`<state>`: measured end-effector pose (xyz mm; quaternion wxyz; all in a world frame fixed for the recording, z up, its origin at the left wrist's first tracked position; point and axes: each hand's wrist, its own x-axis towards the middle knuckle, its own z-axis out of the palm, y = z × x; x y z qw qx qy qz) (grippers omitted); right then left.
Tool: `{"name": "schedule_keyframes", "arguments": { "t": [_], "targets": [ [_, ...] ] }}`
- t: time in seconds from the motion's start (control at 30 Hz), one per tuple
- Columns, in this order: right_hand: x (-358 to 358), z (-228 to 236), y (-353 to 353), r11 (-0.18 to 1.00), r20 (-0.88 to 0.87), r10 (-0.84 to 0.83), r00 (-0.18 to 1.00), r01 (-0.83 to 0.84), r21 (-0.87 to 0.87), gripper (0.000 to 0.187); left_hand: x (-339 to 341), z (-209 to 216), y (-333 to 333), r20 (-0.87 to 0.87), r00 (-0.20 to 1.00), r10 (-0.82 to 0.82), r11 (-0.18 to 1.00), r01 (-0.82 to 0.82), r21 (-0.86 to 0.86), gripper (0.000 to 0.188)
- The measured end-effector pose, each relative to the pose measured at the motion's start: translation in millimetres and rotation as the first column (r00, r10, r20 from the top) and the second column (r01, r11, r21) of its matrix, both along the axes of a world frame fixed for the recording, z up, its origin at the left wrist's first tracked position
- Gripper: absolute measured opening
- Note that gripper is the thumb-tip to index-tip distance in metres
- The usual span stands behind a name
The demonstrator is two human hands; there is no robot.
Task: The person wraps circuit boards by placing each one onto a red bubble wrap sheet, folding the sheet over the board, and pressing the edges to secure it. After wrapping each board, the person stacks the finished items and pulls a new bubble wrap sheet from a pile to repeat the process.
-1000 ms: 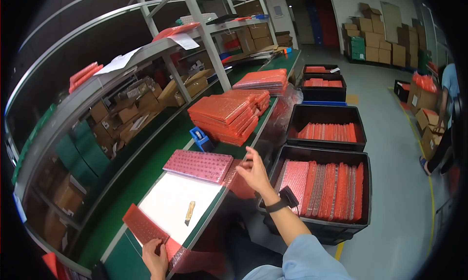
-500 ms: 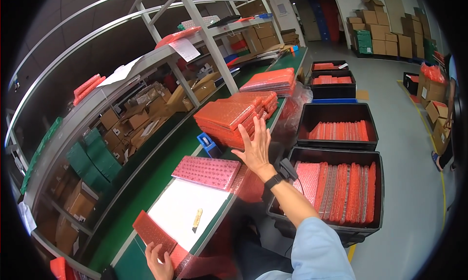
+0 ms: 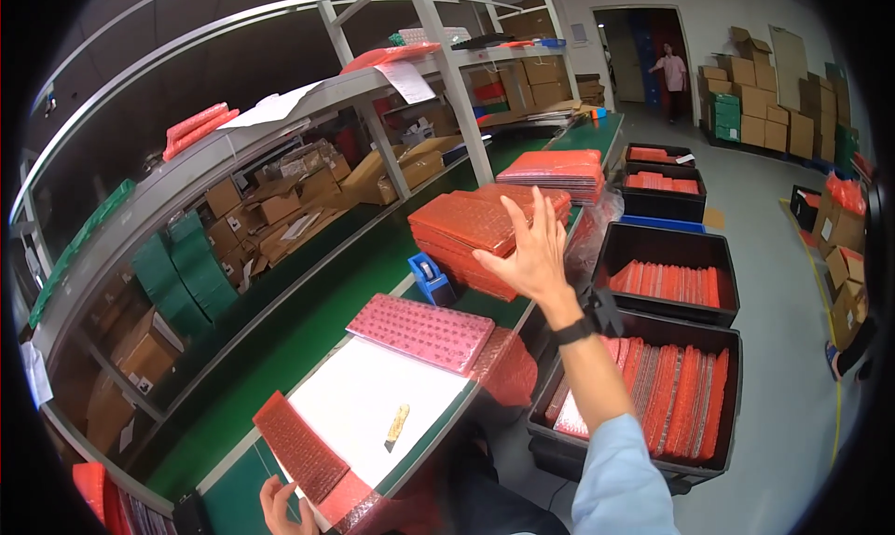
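Note:
My right hand (image 3: 533,255), fingers spread, reaches over the near side of a stack of red bubble-wrapped flat packs (image 3: 457,220); whether it touches the stack I cannot tell. At the bottom left, my left hand (image 3: 282,512) has its fingers apart beside a dark red bubble-wrapped slab (image 3: 296,442). Under that slab's near end lies loose red bubble wrap (image 3: 359,502). A pink bubble-wrapped slab (image 3: 419,332) with a keyboard-like pattern rests across the far end of a white sheet (image 3: 359,400). On the sheet is a utility knife (image 3: 398,428).
A blue tape dispenser (image 3: 432,279) stands beside the stack. To my right, black crates (image 3: 732,423) hold upright red packs. Another red stack (image 3: 555,170) lies farther along the green bench (image 3: 322,297). A metal shelf post (image 3: 452,88) rises behind. A person (image 3: 671,74) is near the doorway.
My view has turned, so the bench sits farther right and lower. My right hand remains spread by the stack; my left hand has drawn slightly back. A person now shows in the doorway.

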<state>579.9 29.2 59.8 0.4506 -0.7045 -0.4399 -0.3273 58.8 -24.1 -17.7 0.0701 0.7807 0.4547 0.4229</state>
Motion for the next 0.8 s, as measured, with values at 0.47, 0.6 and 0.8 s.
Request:
{"name": "schedule_keyframes", "arguments": {
  "t": [0.47, 0.6, 0.8],
  "targets": [
    [25, -15, -32, 0.761, -0.806, 0.542, -0.24, -0.267, 0.591, 0.066, -19, -20, -30, 0.032, 0.983, 0.183, 0.978, -0.185, 0.098, 0.023],
    [16, -3, -16, 0.776, -0.795, 0.564, -0.223, -0.186, 0.603, 0.064, -12, -17, -29, 0.072, 0.988, 0.133, 0.988, -0.138, 0.068, 0.02],
    [17, 13, 6, 0.869, -0.902, 0.419, -0.108, -0.24, 0.432, 0.058, -18, -15, -27, 0.148, 0.984, 0.099, 0.995, -0.103, 0.018, 0.018]
  ]
}}
